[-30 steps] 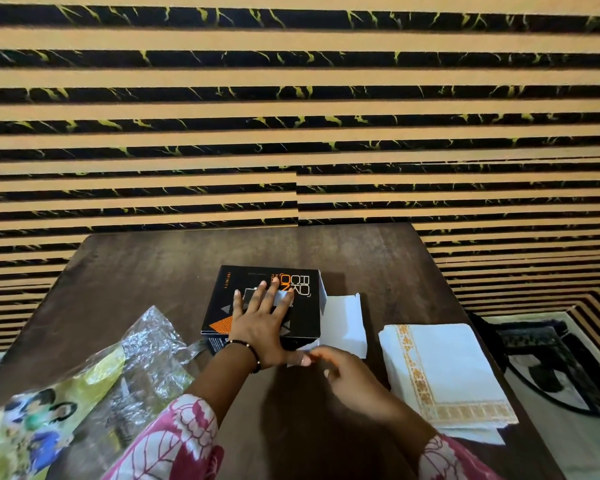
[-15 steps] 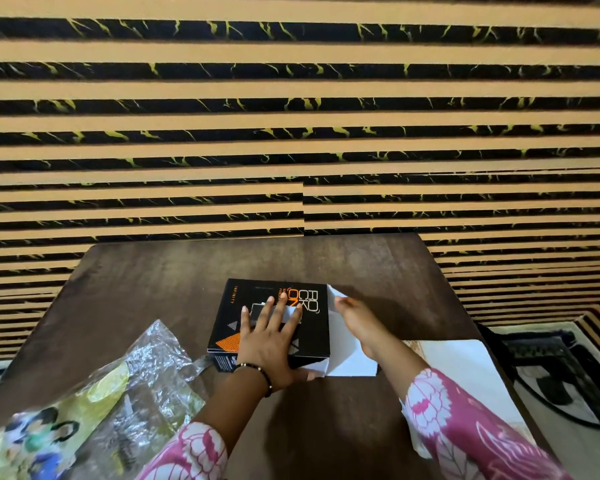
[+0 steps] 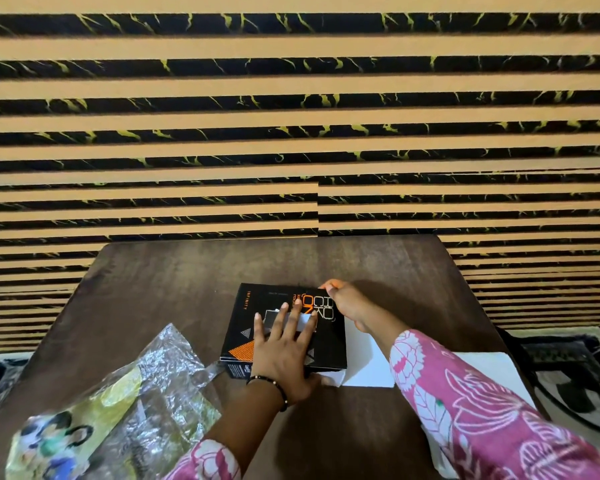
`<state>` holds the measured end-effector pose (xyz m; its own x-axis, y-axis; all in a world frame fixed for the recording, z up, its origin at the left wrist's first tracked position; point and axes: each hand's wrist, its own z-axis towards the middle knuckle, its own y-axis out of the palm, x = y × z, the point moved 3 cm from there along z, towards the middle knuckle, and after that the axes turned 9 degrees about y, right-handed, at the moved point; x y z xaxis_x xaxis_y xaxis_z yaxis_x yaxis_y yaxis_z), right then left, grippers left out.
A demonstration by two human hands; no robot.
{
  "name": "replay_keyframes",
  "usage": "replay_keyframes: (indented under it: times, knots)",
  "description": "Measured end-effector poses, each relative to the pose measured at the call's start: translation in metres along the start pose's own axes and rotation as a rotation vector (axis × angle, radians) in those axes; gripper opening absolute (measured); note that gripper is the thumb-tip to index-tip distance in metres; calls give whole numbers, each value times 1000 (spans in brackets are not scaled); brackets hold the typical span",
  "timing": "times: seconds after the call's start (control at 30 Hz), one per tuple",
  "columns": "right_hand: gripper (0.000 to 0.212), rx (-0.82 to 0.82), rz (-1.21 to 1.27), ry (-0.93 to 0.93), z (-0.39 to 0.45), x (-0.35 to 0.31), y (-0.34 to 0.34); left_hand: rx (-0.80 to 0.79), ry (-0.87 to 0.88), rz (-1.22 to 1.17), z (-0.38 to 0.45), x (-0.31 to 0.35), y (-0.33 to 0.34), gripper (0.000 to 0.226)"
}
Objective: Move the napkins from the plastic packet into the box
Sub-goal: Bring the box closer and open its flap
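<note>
left hand (image 3: 283, 355) flat on box (image 3: 257, 327); right hand (image 3: 347, 304) pinching its far corner; napkins (image 3: 482, 367) outside, packet (image 3: 125, 407) looks emptied.

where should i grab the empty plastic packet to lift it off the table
Take the plastic packet by its crumpled clear end, the part nearest the black box, coming from above. That end is puckered and stands up off the table in folds, so fingers can likely pinch it; the printed end lies flatter. Both the left hand and the right hand are on the box now.
</note>
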<state>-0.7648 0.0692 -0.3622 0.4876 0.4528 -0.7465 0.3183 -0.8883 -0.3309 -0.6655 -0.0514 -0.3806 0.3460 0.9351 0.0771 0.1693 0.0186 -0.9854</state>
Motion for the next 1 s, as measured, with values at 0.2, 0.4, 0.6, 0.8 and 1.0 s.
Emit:
replay_keyframes:
  times: [0.2, 0.4, 0.6, 0.8, 1.0]
  knots:
    - [41, 55, 64, 18, 3, 22, -15, 50, -74, -44, 2, -2, -4, 103]
    - [58, 220, -688, 32, -2, 89, -16, 98, -140, -57, 4, -7, -4, 102]
    - [75, 291, -864, 89, -10, 119, -11, 108, -92, -36, -2, -5, -1, 102]
    - [76, 249, -954, 143, -15, 106, -17, 70, -54, -51, -11, -6, -2, 104]
    - [58, 428, -743, -129, -42, 85, -8, 140, 1, -113, -26, -10, -3, 100]
